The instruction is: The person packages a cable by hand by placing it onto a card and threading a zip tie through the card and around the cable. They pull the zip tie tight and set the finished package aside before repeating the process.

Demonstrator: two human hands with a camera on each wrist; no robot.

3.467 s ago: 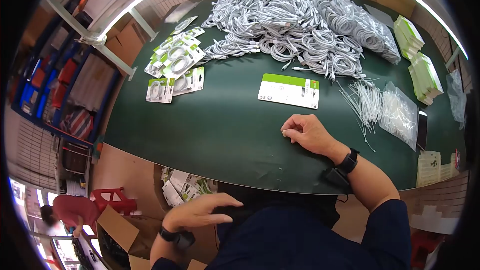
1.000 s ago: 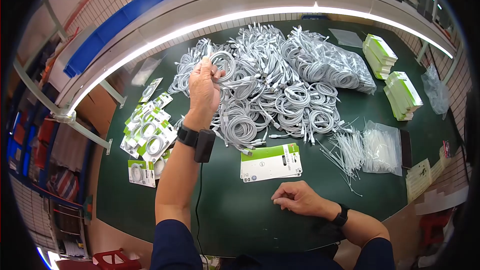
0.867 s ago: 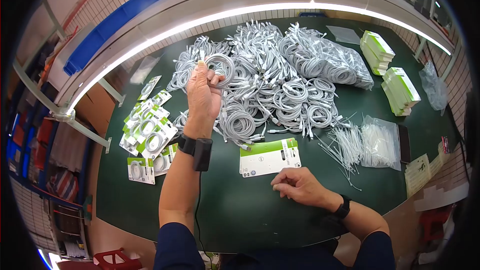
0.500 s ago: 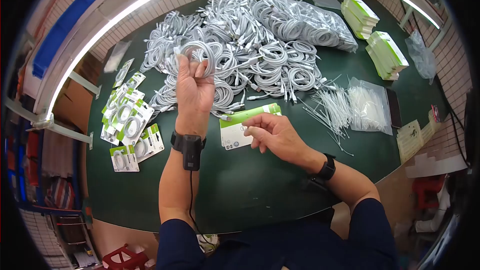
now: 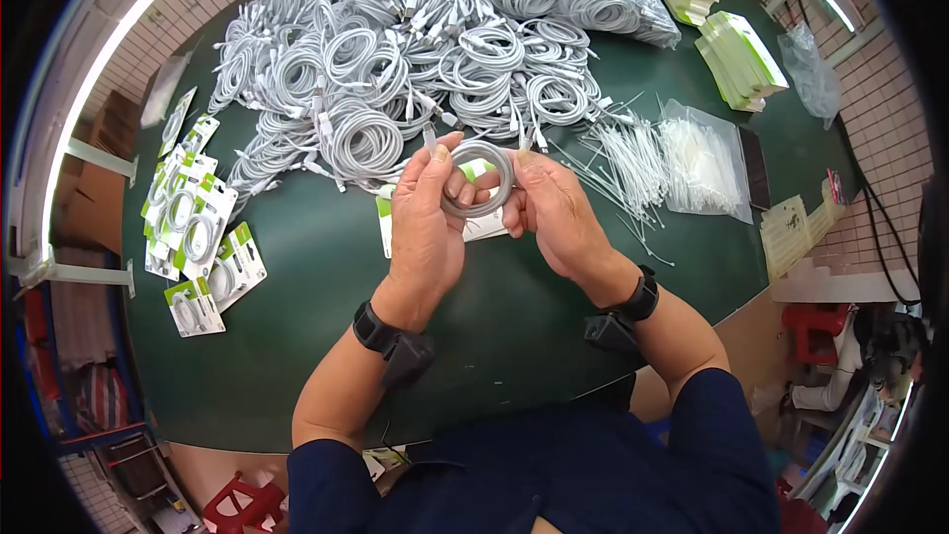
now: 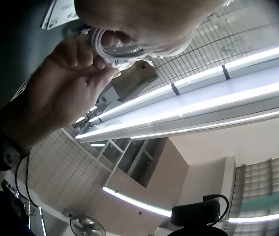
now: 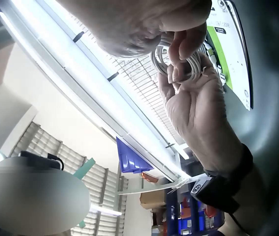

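Head view alone takes in the broad dark-green tabletop and, along its far side, the large heap of grey coiled cables. Left wrist view instead looks up at long, bright overhead light tubes; right wrist view adds an angular blue plastic bin that head view leaves out. Left hand and right hand pinch opposite sides of one coil, thumbs uppermost. Behind them lie flat white-and-green printed cards, partly covered in head view. That round grey cable coil is raised between the hands, in front of the heap.
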